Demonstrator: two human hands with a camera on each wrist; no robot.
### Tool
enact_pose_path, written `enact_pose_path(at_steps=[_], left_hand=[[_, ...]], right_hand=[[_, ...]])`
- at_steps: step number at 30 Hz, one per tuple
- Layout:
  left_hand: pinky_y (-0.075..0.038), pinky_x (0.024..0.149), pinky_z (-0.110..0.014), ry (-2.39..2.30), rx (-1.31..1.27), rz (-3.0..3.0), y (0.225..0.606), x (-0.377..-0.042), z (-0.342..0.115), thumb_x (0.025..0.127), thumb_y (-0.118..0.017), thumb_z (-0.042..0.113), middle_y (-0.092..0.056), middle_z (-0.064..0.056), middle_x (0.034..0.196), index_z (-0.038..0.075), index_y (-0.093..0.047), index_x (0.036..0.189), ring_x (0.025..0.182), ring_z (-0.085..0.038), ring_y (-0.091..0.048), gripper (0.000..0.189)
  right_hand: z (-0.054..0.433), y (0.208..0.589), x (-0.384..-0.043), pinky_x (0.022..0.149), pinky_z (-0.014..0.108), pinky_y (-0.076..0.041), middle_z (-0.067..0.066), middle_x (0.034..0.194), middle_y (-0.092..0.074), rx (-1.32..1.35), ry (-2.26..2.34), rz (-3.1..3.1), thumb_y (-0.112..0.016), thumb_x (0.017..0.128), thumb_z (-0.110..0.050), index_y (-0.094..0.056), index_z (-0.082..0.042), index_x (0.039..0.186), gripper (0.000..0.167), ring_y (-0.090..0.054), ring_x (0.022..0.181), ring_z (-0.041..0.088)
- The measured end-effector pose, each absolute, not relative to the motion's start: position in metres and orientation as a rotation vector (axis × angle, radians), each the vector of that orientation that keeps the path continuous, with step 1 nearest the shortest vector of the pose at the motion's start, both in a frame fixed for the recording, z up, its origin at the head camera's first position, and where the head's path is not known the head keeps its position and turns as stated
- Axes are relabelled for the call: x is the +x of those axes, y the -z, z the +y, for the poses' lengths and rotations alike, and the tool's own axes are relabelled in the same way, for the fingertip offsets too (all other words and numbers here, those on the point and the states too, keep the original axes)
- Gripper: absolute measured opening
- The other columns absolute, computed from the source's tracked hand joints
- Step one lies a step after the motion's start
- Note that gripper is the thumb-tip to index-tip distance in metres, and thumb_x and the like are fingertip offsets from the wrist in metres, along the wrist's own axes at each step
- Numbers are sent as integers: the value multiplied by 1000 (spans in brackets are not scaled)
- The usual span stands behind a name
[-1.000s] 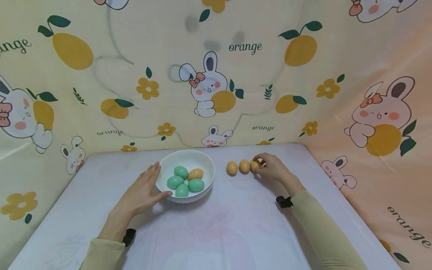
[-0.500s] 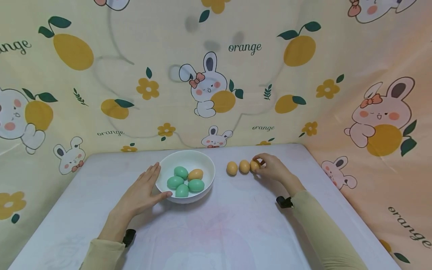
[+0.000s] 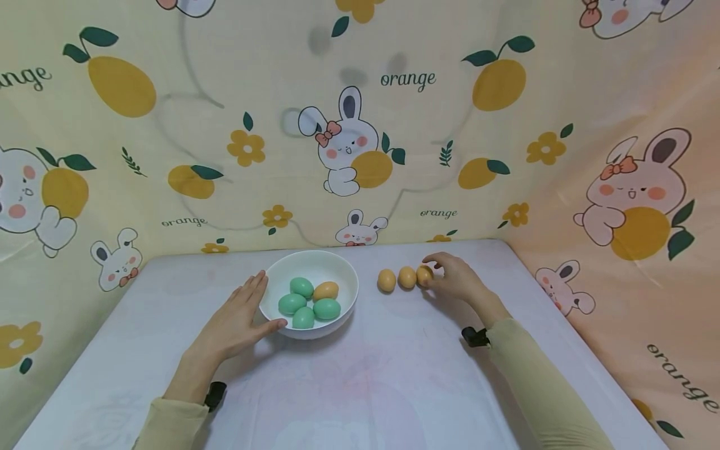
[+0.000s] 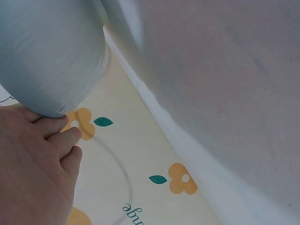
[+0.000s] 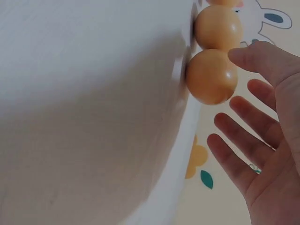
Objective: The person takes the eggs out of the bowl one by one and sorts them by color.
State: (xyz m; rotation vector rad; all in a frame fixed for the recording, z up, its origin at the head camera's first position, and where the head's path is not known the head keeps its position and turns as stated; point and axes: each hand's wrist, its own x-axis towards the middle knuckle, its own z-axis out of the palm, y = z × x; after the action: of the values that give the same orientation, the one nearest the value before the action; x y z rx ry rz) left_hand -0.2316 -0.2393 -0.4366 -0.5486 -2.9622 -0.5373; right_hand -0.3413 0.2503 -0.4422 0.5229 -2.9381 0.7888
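A white bowl stands left of centre in the head view, with several green eggs and one orange egg in it. My left hand rests against its left side, fingers straight and thumb at the near rim. The left wrist view has the bowl's outer wall over the fingertips. To the right, three orange eggs stand in a row. At the rightmost orange egg is my right hand; its thumb tip overlaps the egg's edge, and the other fingers are spread apart from it.
A pale cloth covers the table. Behind it and along both sides hangs a backdrop printed with rabbits and oranges. Each wrist wears a small black device.
The fingers of my right hand have loosened from the rightmost orange egg and lifted slightly. The left hand, bowl and eggs have stayed in place.
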Motion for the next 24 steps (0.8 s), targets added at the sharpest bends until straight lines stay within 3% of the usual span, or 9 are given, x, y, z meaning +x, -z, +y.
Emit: enact_pose_path(at_steps=[9, 24], left_hand=[[-18, 128, -57, 531, -548, -2964, 436, -231, -240, 94, -57, 73, -15, -20, 172, -5, -19, 163, 158, -42, -17, 111], [-17, 128, -57, 536, -532, -2968, 437, -233, -240, 93, -56, 75, -15, -19, 173, -4, -19, 163, 158, -41, -16, 112]], right_hand=[[229, 432, -337, 94, 51, -58, 14, 135, -65, 603, -770, -2776, -72, 95, -15, -66, -5, 132, 39, -65, 117, 36], [164, 412, -330, 89, 43, -61, 9, 126, -67, 840, -815, -2587, -75, 95, -14, -70, -7, 123, 30, -69, 106, 28]])
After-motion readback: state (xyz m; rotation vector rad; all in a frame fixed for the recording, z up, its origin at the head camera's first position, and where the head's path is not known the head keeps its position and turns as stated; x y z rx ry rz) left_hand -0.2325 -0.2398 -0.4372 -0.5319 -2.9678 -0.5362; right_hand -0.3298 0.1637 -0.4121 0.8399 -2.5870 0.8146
